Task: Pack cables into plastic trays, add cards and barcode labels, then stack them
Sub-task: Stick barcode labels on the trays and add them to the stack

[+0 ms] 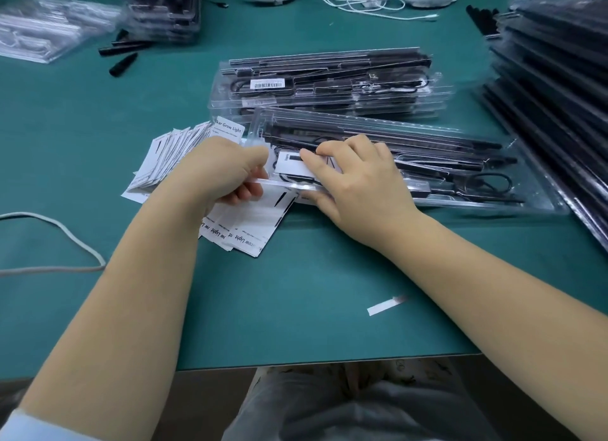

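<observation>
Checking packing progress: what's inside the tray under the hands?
The clear tray holds black rods, coiled cables and a white card; the right hand covers the rest.

Two bare forearms reaching up from the lower corners of the frame, converging near the centre. Left hand (227, 174) left of centre, back of the hand upward, fingers curled under and thumb pointing right, gripping the near left edge of a clear tray (411, 164). Right hand (355, 184) just right of centre, palm down, fingertips pressing a white card (292, 166) into that tray, thumb tucked along its near rim.
</observation>
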Action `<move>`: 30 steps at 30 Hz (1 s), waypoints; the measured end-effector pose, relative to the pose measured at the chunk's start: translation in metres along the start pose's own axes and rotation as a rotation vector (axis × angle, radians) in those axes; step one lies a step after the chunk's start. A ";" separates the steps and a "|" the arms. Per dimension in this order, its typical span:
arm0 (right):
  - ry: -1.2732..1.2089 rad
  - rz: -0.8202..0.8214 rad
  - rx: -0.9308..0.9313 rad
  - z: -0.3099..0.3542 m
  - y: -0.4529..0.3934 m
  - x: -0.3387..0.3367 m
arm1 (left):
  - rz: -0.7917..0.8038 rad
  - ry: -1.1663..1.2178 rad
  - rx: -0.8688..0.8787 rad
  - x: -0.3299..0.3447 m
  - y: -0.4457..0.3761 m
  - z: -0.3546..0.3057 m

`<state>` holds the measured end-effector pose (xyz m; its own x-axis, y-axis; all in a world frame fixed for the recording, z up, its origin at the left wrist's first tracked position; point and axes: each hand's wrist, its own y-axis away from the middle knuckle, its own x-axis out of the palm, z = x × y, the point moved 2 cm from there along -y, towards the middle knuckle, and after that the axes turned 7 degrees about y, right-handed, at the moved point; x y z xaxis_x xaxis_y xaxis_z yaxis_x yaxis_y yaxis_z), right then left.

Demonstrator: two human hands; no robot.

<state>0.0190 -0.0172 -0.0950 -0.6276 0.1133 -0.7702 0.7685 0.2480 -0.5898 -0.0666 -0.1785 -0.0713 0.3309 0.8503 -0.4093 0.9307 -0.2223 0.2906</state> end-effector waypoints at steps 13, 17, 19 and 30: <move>-0.015 0.033 0.007 0.003 0.001 0.003 | -0.208 0.045 0.103 -0.024 0.000 -0.002; 0.018 -0.012 0.016 0.003 0.001 0.001 | 0.010 0.134 0.043 -0.016 0.004 -0.002; 0.023 -0.028 0.014 0.003 0.001 0.000 | 0.050 0.210 0.046 -0.011 0.005 -0.003; 0.074 -0.091 -0.003 0.002 0.001 -0.004 | 0.227 0.413 -0.014 0.001 -0.001 -0.001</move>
<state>0.0223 -0.0192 -0.0928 -0.7023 0.1609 -0.6934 0.7077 0.2629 -0.6558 -0.0670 -0.1776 -0.0710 0.4335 0.9001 0.0436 0.8387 -0.4207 0.3459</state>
